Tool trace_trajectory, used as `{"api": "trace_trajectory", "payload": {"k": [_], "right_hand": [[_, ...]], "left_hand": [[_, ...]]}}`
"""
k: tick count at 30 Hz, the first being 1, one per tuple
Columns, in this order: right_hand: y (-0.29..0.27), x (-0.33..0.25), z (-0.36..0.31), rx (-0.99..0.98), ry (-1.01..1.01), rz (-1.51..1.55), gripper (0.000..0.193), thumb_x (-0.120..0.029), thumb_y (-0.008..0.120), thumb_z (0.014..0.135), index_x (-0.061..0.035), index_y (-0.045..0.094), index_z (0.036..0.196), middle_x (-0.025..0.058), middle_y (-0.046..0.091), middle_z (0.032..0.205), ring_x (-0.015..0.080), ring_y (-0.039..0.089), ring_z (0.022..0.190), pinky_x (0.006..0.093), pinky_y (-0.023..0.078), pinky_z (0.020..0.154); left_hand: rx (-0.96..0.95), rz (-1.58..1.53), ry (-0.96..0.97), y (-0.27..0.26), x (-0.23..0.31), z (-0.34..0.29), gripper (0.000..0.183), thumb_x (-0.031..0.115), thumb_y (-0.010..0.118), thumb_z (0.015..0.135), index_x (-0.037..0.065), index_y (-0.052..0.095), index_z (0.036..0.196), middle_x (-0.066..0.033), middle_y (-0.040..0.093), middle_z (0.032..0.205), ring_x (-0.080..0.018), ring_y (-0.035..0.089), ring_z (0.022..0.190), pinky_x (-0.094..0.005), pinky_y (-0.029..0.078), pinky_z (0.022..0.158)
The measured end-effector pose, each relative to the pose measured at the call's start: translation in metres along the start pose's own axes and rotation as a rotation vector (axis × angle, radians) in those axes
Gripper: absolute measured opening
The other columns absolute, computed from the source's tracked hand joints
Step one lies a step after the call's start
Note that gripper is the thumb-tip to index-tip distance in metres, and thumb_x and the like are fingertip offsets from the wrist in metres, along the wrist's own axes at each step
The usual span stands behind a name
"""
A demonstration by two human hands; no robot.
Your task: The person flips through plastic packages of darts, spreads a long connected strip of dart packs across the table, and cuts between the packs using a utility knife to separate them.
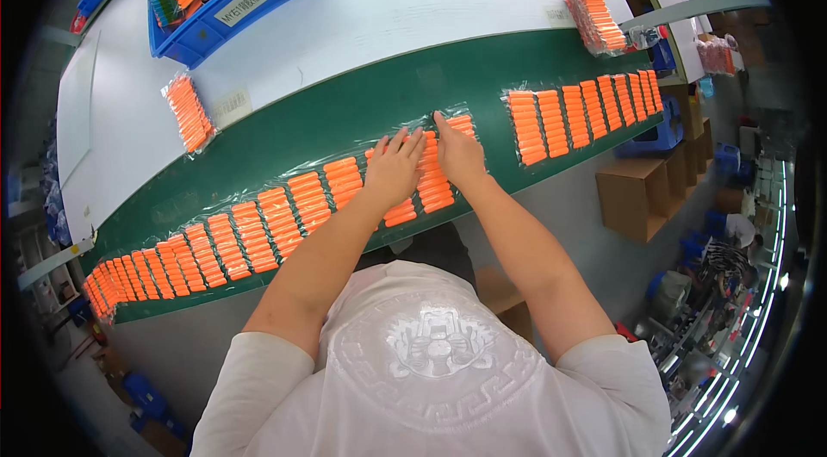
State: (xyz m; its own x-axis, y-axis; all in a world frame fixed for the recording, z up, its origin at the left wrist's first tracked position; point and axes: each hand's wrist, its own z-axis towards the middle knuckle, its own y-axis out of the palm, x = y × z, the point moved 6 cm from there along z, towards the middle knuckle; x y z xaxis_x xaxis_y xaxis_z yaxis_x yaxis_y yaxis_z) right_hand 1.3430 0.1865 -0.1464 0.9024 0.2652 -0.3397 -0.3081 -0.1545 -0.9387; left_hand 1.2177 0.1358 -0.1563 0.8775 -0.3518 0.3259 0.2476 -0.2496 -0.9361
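A long strip of clear plastic packets (pixel 251 235), each holding a column of short orange sticks, runs along the green table edge from the far left to the middle. My left hand (pixel 394 171) lies on its right end, fingers stretched out over the packets. Right beside it, my right hand (pixel 463 155) has its fingers curled, with one fingertip at the upper edge of the film. It seems to pinch the plastic there; the contact is partly hidden. Under and between my hands sits an orange packet (pixel 433 186). A separate strip of similar packets (pixel 551 124) lies to the right.
A blue bin (pixel 245 13) full of orange and green packets stands at the back left on the white tabletop (pixel 388 0). Stacked orange packets lie at the left (pixel 188 112) and right (pixel 594 18). Cardboard boxes (pixel 633 194) stand below the table's right side.
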Motion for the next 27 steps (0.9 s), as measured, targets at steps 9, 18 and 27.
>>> {"api": "trace_trajectory", "payload": {"k": [9, 18, 27], "right_hand": [[-0.013, 0.003, -0.088, -0.023, 0.094, 0.109, 0.051, -0.008, 0.056, 0.085, -0.0110, 0.051, 0.135, 0.0128, 0.067, 0.081, 0.0299, 0.067, 0.073, 0.0423, 0.052, 0.063], [-0.016, 0.012, -0.113, -0.009, 0.146, 0.114, 0.046, -0.009, 0.057, 0.084, -0.0108, 0.056, 0.130, 0.0123, 0.067, 0.082, 0.0316, 0.066, 0.071, 0.0437, 0.052, 0.061], [-0.042, 0.021, -0.216, -0.134, 0.220, 0.158, 0.043, -0.009, 0.055, 0.086, -0.0103, 0.056, 0.129, 0.0152, 0.067, 0.088, 0.0361, 0.065, 0.072, 0.0458, 0.051, 0.063]], "left_hand": [[-0.060, 0.110, -0.019, 0.000, 0.006, 0.006, 0.072, 0.038, 0.061, 0.089, 0.012, 0.032, 0.148, -0.0020, 0.029, 0.155, -0.0273, 0.029, 0.142, -0.0471, 0.027, 0.114], [-0.268, 0.012, 0.078, 0.000, 0.017, 0.024, 0.090, 0.048, 0.073, 0.078, 0.023, 0.027, 0.151, -0.0011, 0.019, 0.159, -0.0310, 0.013, 0.147, -0.0541, 0.017, 0.117], [-0.006, -0.090, 0.116, -0.018, 0.008, 0.013, 0.072, 0.039, 0.071, 0.081, 0.019, 0.041, 0.143, -0.0031, 0.030, 0.154, -0.0325, 0.024, 0.143, -0.0534, 0.022, 0.115]]}}
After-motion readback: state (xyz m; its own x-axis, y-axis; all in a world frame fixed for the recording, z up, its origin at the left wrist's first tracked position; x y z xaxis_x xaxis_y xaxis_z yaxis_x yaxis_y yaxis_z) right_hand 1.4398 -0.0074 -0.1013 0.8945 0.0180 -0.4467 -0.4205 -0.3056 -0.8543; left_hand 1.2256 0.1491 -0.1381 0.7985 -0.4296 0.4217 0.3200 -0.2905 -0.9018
